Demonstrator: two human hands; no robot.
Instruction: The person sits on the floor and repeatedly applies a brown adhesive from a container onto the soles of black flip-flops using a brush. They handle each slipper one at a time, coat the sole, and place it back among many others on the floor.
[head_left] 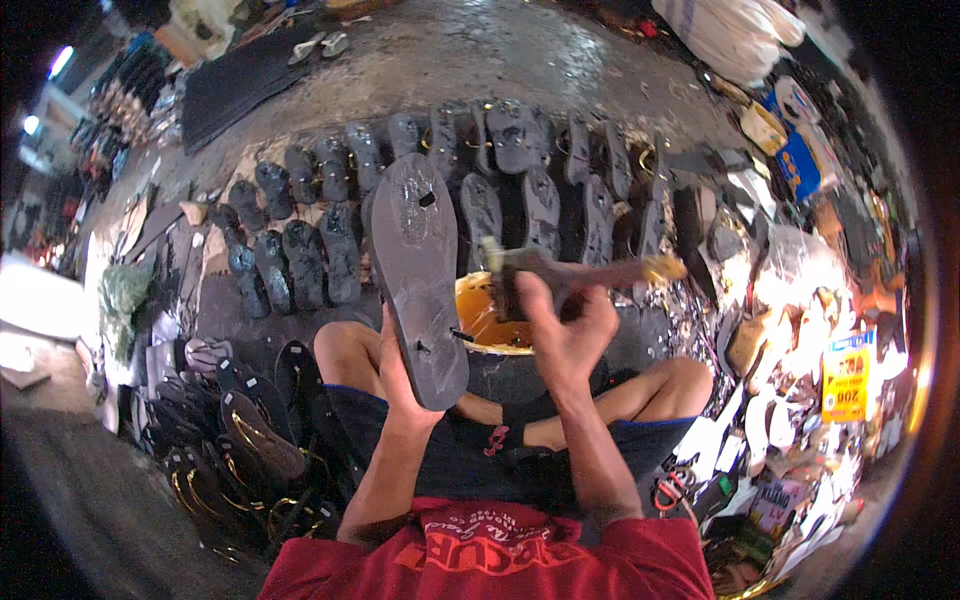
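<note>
My left hand [402,385] grips a dark grey sandal sole [415,270] by its lower left edge, holding it upright with its broad face toward me. A glossy wet-looking patch and a dark hole show at the sole's upper end; short black stubs poke out lower down. My right hand [573,335] is closed round a dark hammer-like tool [590,272] with a yellowish handle end. Its head, blurred, lies just right of the sole, apart from it. Below the tool stands a tub [478,308] of amber liquid, partly hidden by it.
Rows of dark sandal soles [342,250] lie ahead, several with shiny patches. Finished-looking sandals [262,430] are heaped at the left. Scraps, a yellow packet [848,385] and a clear plastic bag [800,265] clutter the right. A white sack [735,40] sits far right.
</note>
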